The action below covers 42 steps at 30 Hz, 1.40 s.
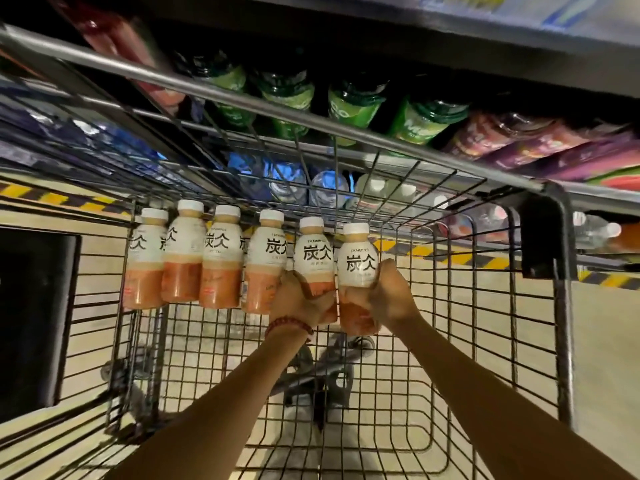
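Observation:
Several white-capped bottles with white labels and orange-brown drink stand in a row along the far end of a wire shopping cart [464, 341]. My left hand [298, 299], a red bead bracelet on its wrist, grips the lower half of the fifth bottle [313, 258]. My right hand [391, 292] grips the rightmost bottle [356, 265] from its right side. Both held bottles are upright and side by side. The other bottles [221, 258] stand to their left, untouched.
Beyond the cart, store shelves hold green bottles [287, 95], clear water bottles [325, 188] and purple-pink packs [519, 140]. Yellow-black hazard tape [450, 258] runs along the shelf base. A black panel [31, 313] sits on the cart's left side. The cart's wheels [318, 372] show through the mesh.

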Tool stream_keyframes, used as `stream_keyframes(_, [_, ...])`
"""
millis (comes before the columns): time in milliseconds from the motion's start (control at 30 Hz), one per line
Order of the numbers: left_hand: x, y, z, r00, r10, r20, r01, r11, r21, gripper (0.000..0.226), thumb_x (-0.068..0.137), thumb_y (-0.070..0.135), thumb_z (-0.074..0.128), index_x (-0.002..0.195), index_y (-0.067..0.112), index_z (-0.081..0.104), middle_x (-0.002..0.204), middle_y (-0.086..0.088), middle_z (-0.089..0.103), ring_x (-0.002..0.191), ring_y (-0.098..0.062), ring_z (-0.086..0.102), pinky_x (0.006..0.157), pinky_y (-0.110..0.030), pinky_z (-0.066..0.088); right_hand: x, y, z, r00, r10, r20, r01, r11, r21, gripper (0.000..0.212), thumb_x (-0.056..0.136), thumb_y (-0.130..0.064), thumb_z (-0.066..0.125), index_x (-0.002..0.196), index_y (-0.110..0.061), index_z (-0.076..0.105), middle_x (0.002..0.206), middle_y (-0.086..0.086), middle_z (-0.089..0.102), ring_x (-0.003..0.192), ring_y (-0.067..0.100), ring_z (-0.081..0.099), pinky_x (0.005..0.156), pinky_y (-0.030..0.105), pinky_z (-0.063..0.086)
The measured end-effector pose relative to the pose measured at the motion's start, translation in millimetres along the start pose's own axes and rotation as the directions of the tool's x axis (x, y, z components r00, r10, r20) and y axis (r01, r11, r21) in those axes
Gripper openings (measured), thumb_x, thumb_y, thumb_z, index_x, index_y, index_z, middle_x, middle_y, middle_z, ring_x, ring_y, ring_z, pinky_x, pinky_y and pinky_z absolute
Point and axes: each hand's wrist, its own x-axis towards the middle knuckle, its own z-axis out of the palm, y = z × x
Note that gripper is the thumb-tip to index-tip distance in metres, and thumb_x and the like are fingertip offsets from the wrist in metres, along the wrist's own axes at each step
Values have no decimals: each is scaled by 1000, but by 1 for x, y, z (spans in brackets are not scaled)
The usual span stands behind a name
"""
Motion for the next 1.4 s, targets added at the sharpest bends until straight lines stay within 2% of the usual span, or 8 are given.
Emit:
stream_keyframes(267, [-48, 6, -51, 972, 236, -13, -235, 958, -163, 56, 64, 16, 82, 110, 21, 52, 92, 12, 63, 88, -5, 62, 79, -26, 55, -52, -23, -14, 988, -126, -94, 138, 981, 135, 51, 74, -13, 78, 109, -10, 40, 89, -6, 61, 76, 4, 59, 56, 4, 45])
stream_keyframes(333, [-70, 12, -69, 947, 320, -3, -315, 930, -190, 51, 68, 6, 80, 102, 28, 48, 86, 18, 57, 76, 10, 55, 60, -8, 49, -72, -39, -20, 975, -175, -139, 196, 968, 154, 54, 70, -11, 80, 112, -8, 45, 90, -8, 61, 78, 2, 60, 60, 7, 46])
stream_keyframes(533, [-151, 42, -123, 859, 508, -61, -502, 814, -292, 62, 67, -14, 74, 102, 27, 44, 85, 10, 58, 63, 18, 59, 55, -1, 45, -145, -93, -52, 899, -348, -264, 399, 901, 171, 51, 71, -5, 77, 102, -35, 50, 94, -15, 65, 82, -6, 63, 76, 22, 52])
stream_keyframes(767, [-238, 97, -168, 682, 712, -170, -721, 612, -325, 84, 42, 24, 83, 117, 20, 45, 108, -1, 63, 93, -4, 63, 66, -8, 51, -233, -161, -106, 778, -499, -383, 575, 810, 114, 69, 61, -26, 76, 125, -26, 51, 107, -20, 63, 93, -12, 61, 78, 12, 51])
stream_keyframes(867, [-281, 129, -181, 589, 780, -210, -791, 502, -350, 92, 34, 33, 79, 117, 21, 44, 110, 0, 62, 97, -6, 64, 72, -14, 52, -275, -183, -137, 700, -536, -471, 628, 777, 48, 68, 62, -26, 80, 123, -20, 51, 109, -5, 66, 98, 7, 64, 85, 30, 54])
stream_keyframes(1033, [-354, 182, -189, 395, 884, -248, -905, 328, -272, 75, 37, 35, 78, 104, 33, 44, 108, 11, 58, 96, -2, 59, 73, -8, 51, -341, -201, -191, 556, -591, -584, 723, 691, -12, 62, 64, -23, 83, 115, -30, 47, 105, -6, 63, 94, 9, 62, 82, 27, 51])
stream_keyframes(1200, [-427, 234, -166, 234, 944, -234, -955, 177, -240, 91, 55, 1, 87, 133, 12, 41, 121, -4, 59, 105, -14, 60, 83, -16, 53, -410, -197, -257, 418, -613, -671, 792, 607, -61, 52, 70, -8, 79, 111, -25, 51, 99, -7, 63, 91, 9, 62, 82, 24, 50])
stream_keyframes(1400, [-518, 289, -100, 41, 970, -240, -978, -10, -208, 72, 61, 0, 83, 107, 39, 44, 107, 19, 55, 97, 4, 56, 71, -4, 50, -488, -162, -352, 275, -678, -681, 854, 498, -150, 46, 73, -15, 78, 112, -24, 57, 106, -6, 67, 93, 1, 65, 72, 17, 53])
